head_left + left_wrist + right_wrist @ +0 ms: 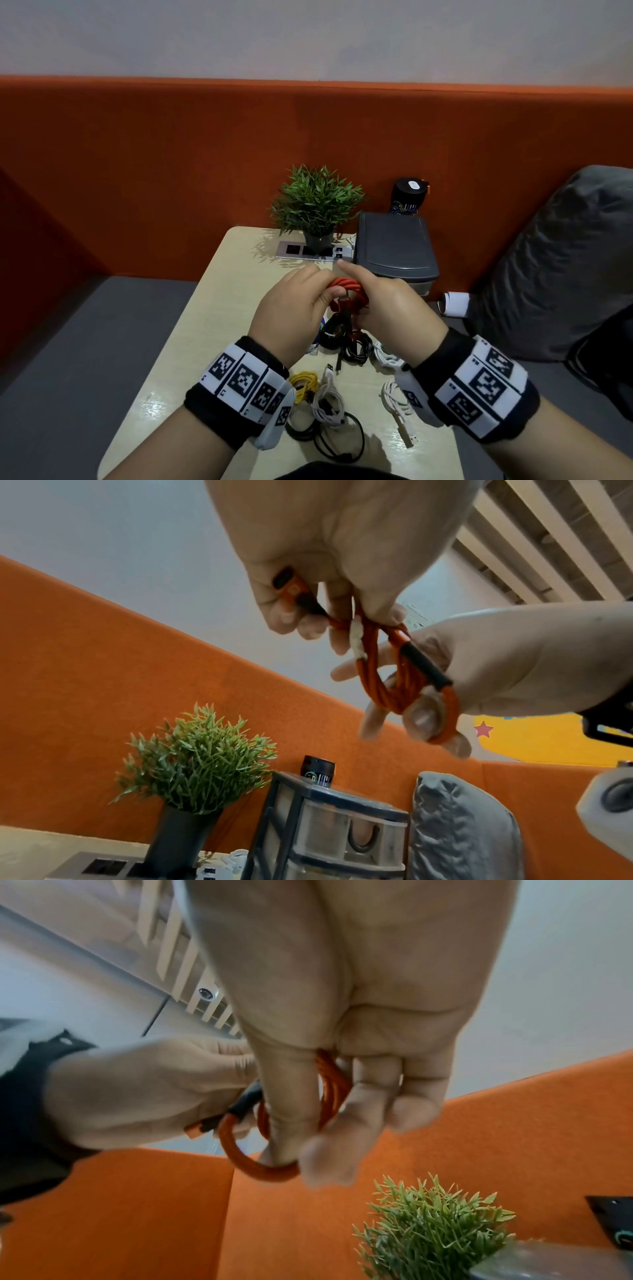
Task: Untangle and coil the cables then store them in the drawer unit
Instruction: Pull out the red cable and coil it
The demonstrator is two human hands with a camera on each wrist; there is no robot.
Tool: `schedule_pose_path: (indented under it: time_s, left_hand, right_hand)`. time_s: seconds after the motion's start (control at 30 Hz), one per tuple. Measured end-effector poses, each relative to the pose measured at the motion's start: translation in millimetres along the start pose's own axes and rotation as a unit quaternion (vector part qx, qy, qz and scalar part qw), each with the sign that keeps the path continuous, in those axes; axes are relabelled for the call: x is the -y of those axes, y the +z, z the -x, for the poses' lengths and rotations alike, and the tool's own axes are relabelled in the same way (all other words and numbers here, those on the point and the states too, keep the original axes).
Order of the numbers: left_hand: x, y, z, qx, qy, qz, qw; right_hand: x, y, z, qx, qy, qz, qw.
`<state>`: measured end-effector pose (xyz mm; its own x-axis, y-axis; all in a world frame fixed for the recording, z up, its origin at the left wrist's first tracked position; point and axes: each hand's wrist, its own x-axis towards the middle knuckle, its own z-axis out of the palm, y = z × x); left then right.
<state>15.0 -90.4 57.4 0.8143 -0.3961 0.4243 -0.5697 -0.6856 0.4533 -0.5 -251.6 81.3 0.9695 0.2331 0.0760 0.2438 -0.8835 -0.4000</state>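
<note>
Left hand (291,305): our fingers curl around one end of the orange braided cable (346,287), the plug tucked against the palm, probably to keep the tail from slipping.
Right hand (387,305): our thumb and fingers pinch the coil's other end, holding its loops together.
Cable position: between both sets of fingertips, lifted above the table (219,308).
Drawer unit (397,253): beyond our right fingertips, seemingly closed.
Room: open air around our fingers; loose cables (329,397) below the wrists.

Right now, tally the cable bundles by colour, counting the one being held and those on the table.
Orange cable bundle: 1
Yellow cable bundle: 1
White cable bundles: 3
Black cable bundles: 2, strands within hard to separate
Total: 7
</note>
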Motion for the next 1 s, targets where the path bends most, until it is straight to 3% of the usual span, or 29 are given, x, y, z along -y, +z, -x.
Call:
schedule_pose_path:
  time_s: [0.2, 0.27, 0.4, 0.5, 0.57, 0.67, 0.73, 0.83, 1.0]
  left_hand:
    - [-2, -3, -1, -0.054, -0.001, 0.066, 0.996]
    - [-2, -6, -1, -0.055, -0.004, 0.075, 0.996]
    - [-4, -11, -1, -0.038, 0.015, 0.101, 0.994]
    - [-8, -12, 0, -0.023, 0.016, 0.141, 0.99]
    - [-11, -11, 0, -0.024, 0.009, 0.151, 0.988]
    - [-12, -8, 1, -0.054, -0.02, 0.173, 0.983]
    - [-11, -7, 1, -0.075, -0.053, 0.2, 0.975]
    - [-9, -9, -2, -0.091, -0.104, 0.258, 0.956]
    - [-16, -12, -3, -0.103, -0.137, 0.32, 0.932]
  right_hand:
    - [-5, 6, -9, -0.074, 0.053, -0.019, 0.996]
    - [-3, 8, -13, -0.056, 0.074, -0.033, 0.995]
    - [-5, 10, -23, 0.02, 0.145, -0.162, 0.976]
    - [-7, 13, -27, 0.035, 0.176, -0.166, 0.97]
    - [-9, 14, -25, 0.013, 0.19, -0.263, 0.946]
    - [-6, 7, -15, -0.018, 0.145, -0.417, 0.897]
    - [-5, 4, -9, 0.012, 0.095, -0.456, 0.885]
    - [-5, 5, -5, 0.072, 0.08, -0.544, 0.832]
    - [3, 6, -1, 0.009, 0.109, -0.609, 0.785]
